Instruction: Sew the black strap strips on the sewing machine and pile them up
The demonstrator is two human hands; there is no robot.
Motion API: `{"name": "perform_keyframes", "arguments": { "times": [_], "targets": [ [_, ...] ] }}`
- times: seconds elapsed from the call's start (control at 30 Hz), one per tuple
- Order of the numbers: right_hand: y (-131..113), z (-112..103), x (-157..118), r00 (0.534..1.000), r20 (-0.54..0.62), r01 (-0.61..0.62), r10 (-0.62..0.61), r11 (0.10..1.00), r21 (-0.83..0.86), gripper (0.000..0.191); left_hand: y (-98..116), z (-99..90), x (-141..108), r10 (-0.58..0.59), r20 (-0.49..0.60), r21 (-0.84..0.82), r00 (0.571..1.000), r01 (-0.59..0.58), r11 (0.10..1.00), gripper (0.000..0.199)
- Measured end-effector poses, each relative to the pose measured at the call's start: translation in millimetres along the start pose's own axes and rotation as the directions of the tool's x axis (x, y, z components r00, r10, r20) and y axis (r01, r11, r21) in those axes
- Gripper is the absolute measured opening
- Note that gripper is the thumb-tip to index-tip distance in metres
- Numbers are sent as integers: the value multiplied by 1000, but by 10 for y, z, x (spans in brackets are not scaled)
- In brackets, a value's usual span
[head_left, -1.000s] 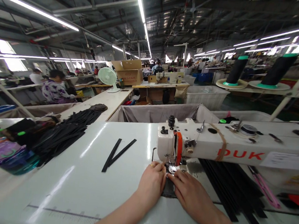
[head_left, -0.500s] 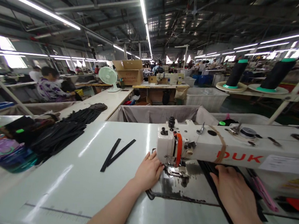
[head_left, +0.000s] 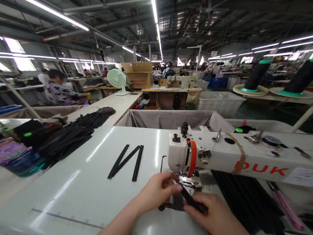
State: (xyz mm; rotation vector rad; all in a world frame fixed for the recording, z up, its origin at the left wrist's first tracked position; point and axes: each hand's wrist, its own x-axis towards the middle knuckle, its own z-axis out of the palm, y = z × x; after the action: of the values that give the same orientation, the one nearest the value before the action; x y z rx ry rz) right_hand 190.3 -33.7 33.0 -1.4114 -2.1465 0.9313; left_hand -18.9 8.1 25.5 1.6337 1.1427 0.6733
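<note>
Both my hands hold one black fabric strip (head_left: 190, 198) just in front of the needle area of a white sewing machine (head_left: 211, 154). My left hand (head_left: 157, 191) pinches its far end near the presser foot. Around its near end are the closed fingers of my right hand (head_left: 213, 215). To the left, three black strips (head_left: 137, 163) lie on the table in a zigzag. More black strips (head_left: 250, 204) are piled under the machine arm, right of my right hand.
Pink-handled scissors (head_left: 288, 208) lie right of the strip pile. A heap of black strips (head_left: 71, 135) covers the left table. Behind the machine stands a cloth-lined bin (head_left: 170, 120). Two black thread cones (head_left: 257, 75) rise at the right. A co-worker (head_left: 61, 90) sits far left.
A third strip now lies on the table at left. My right hand has come from the pile toward the needle area with a strip, and my left hand now grips its other end.
</note>
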Motion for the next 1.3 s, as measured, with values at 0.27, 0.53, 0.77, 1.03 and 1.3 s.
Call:
{"name": "perform_keyframes", "arguments": {
  "times": [0.27, 0.53, 0.77, 1.03, 1.3],
  "targets": [
    [102, 182, 7, 903, -119, 381, -413, 898, -221, 32, -145, 132, 96, -126, -9, -257, 992, 119, 959, 17],
    [191, 412, 19, 736, -75, 441, -672, 561, -700, 46, -113, 225, 2, 176, -257, 463, 950, -39, 886, 17],
    [205, 473, 72, 747, -101, 384, -658, 550, -742, 46, -156, 107, 47, 323, -84, 704, 943, -173, 689, 27],
    [173, 489, 79, 751, -131, 356, -647, 564, -745, 43, -167, 186, 84, 271, -26, 791, 962, -146, 594, 23],
    [191, 493, 84, 751, -130, 365, -647, 570, -736, 41, -142, 190, 86, 256, -40, 800, 966, -123, 588, 23]
  ]
}}
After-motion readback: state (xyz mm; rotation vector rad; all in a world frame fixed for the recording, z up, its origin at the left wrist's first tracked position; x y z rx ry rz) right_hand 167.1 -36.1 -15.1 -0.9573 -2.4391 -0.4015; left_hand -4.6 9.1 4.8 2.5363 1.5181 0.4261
